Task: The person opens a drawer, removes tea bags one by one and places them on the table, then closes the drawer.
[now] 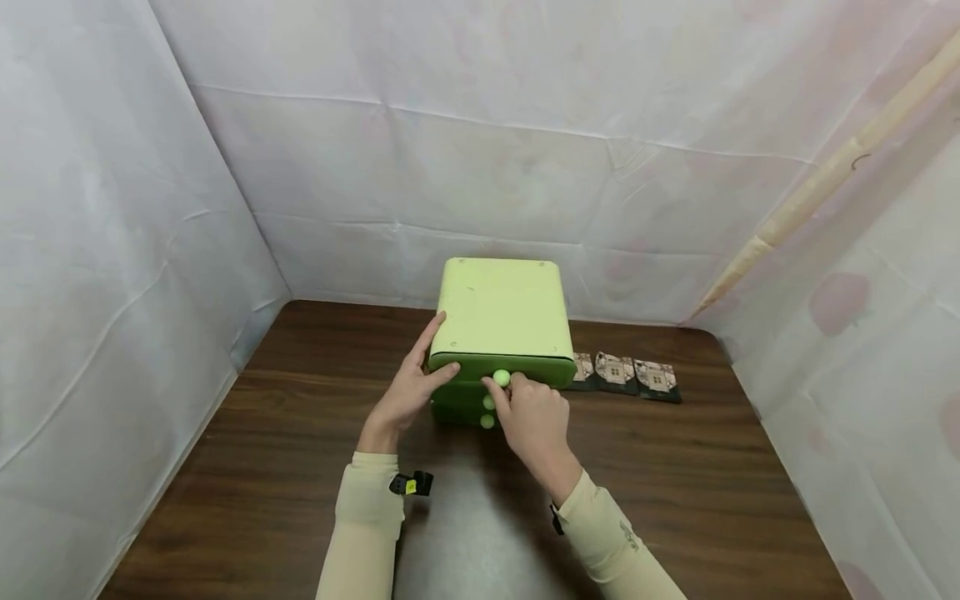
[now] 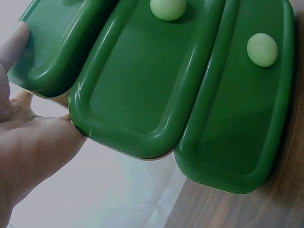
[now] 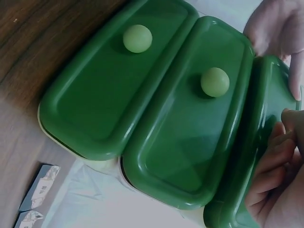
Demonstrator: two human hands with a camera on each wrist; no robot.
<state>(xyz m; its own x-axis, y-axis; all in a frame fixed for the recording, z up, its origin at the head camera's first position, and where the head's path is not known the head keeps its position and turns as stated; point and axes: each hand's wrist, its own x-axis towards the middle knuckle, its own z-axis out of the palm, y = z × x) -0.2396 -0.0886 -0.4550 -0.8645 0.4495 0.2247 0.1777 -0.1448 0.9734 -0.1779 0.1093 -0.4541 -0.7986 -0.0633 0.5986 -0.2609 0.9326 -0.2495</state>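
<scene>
A small drawer cabinet (image 1: 501, 304) stands on the table, with a pale green top and dark green drawer fronts, one above another. My left hand (image 1: 408, 392) rests on its left side, fingers fairly straight and thumb laid across the front of the top drawer (image 2: 52, 45). Thumb and curled index finger of my right hand (image 1: 536, 417) pinch the round pale knob (image 1: 502, 377) of that drawer. Both the middle drawer's knob (image 3: 214, 82) and the bottom drawer's knob (image 3: 137, 39) are untouched. A thin dark line separates the cabinet's top from the top drawer front.
Right of the cabinet lie dark-edged cards (image 1: 617, 372) with house pictures, in a row, one partly hidden behind the cabinet. The brown wooden table (image 1: 300, 500) is bordered by white sheeting (image 1: 480, 150) at the back and sides.
</scene>
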